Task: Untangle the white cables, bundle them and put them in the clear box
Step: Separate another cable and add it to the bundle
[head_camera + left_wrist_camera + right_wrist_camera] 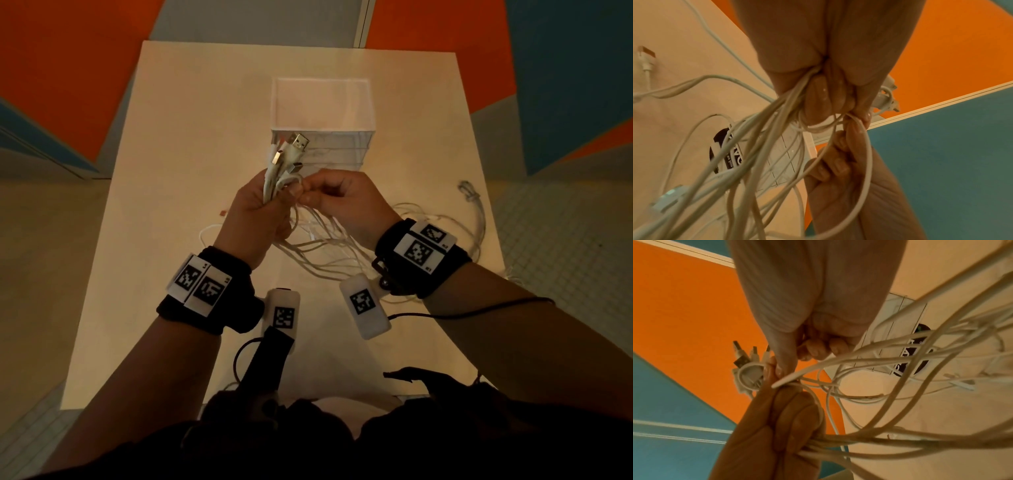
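Observation:
My left hand (263, 209) is held above the table and grips a bunch of white cables (274, 178) in its fist. Their USB plugs (296, 145) stick up out of it. The right hand (325, 195) is right beside it, thumb and forefinger pinching a cable loop (865, 146) wound round the bunch. Below the fist, the cables' long ends (329, 253) hang in a loose tangle onto the table. The clear box (322, 102) stands just beyond the hands, open on top, nothing visible inside. In the right wrist view the pinching fingers (785, 366) meet the left hand (777, 434) at the plugs (748, 356).
A pale square table (191, 137) carries everything. One cable end (469, 192) trails to the table's right edge, and a plug (645, 56) lies flat on the left. A black round sticker (729, 154) is on the box's side. Orange and blue partitions surround the table.

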Action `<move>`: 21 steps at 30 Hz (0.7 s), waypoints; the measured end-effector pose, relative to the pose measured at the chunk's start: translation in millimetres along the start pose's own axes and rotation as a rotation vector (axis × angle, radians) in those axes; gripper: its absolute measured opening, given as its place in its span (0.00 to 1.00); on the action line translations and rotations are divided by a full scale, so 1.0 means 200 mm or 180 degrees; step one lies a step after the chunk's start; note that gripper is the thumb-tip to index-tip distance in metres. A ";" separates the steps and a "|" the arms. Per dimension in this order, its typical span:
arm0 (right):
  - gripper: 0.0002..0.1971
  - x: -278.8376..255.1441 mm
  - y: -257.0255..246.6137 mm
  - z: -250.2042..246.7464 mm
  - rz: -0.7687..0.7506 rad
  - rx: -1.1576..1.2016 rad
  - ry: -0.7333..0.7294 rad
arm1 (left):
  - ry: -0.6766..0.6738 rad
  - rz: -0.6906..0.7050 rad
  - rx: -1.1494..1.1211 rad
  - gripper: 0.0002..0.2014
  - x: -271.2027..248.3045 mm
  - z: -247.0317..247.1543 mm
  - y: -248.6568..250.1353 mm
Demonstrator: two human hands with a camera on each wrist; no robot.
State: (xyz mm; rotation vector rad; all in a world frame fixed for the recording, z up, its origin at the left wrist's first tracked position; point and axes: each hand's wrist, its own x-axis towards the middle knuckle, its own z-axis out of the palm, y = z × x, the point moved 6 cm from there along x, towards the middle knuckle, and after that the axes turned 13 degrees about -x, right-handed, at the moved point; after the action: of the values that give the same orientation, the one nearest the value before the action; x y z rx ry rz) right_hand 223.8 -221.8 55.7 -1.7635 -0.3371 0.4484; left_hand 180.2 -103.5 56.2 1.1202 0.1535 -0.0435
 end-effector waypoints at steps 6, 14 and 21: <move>0.03 0.03 -0.03 0.05 -0.0497 -0.1995 -0.0557 | 0.0364 0.0028 0.0135 0.11 -0.01 -0.03 0.00; 0.06 0.04 0.09 0.02 -0.0707 -0.2317 -0.0346 | 0.0136 0.0129 -0.0184 0.11 -0.06 -0.01 0.10; 0.04 0.09 0.08 -0.02 -0.0635 -0.2184 -0.0223 | 0.0065 0.0278 -0.0330 0.12 -0.11 0.02 0.16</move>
State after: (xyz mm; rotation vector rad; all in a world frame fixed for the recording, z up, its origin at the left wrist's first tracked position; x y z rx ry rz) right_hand 241.8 -221.6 38.0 -2.3473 -0.7778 0.2617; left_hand 162.8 -94.2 88.5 1.0231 0.1234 0.0531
